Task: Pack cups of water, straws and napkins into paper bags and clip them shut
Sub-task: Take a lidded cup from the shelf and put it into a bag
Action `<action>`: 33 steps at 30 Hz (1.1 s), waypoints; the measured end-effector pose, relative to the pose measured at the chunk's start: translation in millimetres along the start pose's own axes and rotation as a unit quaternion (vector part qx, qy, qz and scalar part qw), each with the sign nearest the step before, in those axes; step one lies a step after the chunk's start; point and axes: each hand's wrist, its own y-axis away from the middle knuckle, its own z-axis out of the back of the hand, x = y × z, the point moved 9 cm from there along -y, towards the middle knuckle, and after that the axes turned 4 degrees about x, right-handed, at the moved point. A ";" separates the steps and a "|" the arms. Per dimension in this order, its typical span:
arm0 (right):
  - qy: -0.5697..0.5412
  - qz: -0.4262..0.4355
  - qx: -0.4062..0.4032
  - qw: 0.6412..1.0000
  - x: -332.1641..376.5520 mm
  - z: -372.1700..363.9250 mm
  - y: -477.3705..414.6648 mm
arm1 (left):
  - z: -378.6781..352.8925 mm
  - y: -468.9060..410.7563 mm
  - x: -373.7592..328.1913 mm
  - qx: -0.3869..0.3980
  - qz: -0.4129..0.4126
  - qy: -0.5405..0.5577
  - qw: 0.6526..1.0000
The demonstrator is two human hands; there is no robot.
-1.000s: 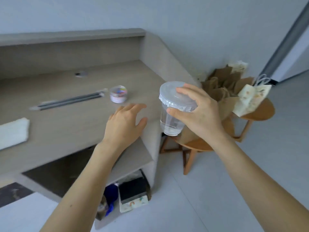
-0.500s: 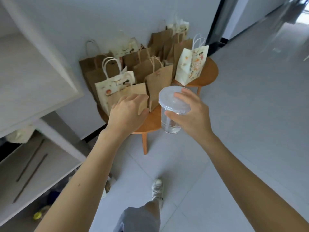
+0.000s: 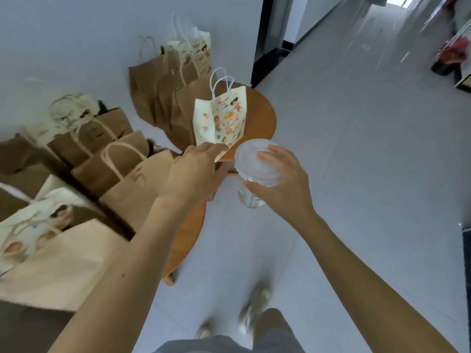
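My right hand [image 3: 283,184] grips a clear lidded cup of water [image 3: 252,174] by its rim, upright in the air above the floor. My left hand [image 3: 196,171] reaches out with loosely bent fingers and holds nothing; its fingertips are at the bottom corner of a white printed paper bag [image 3: 221,118]. That bag stands on a round wooden stool [image 3: 262,115]. Several brown paper bags [image 3: 158,90] stand behind it against the wall.
A second wooden stool [image 3: 188,235] at lower left carries more brown and printed bags [image 3: 112,161]. Grey tiled floor [image 3: 356,149] stretches right toward a corridor and a dark door frame [image 3: 262,39]. My legs and shoes show at the bottom edge.
I have turned from the desk toward the stools and stepped closer. My left hand has moved from the near brown bags to the printed bag. The cup stays in my right hand.
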 end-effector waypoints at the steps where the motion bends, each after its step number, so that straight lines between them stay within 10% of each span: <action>1: -0.002 -0.005 0.003 1.000 -20.7 1.8 -17.7 | -11.0 -24.0 -2.8 0.007 0.006 0.000 1.000; 14: -0.028 0.028 0.071 0.997 -221.4 40.9 -271.1 | -84.3 -307.8 -47.3 -0.020 0.091 -0.018 0.996; 33: -0.102 0.125 0.189 0.969 -295.9 -104.9 -581.9 | -83.7 -557.3 101.9 -0.055 0.284 -0.063 0.955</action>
